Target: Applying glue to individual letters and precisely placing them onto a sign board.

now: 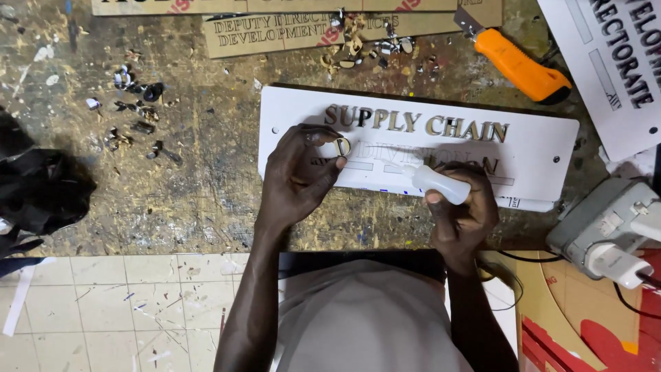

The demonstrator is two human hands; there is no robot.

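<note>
Your left hand (297,176) sits at centre frame with its fingers pinched shut on a small gold cut-out letter (341,146), held just over the left end of the white sign plate (544,162) that lies on the worn tabletop (200,179). Your right hand (463,210), just right of centre, has its fingers wrapped tight round a small translucent glue bottle (441,183), nozzle aimed left toward the letter.

By the look of it, you are a good way through. The plate's top row already carries a full line of gold letters, standing proud and even. The second row looks mostly bare: only faint outlines and pale patches show, with one dark letter near the right hand, so nearly that whole line is left to fill. Loose offcuts (138,110) lie scattered at upper left, and an orange utility knife (518,65) rests at upper right, well apart from both hands.
</note>
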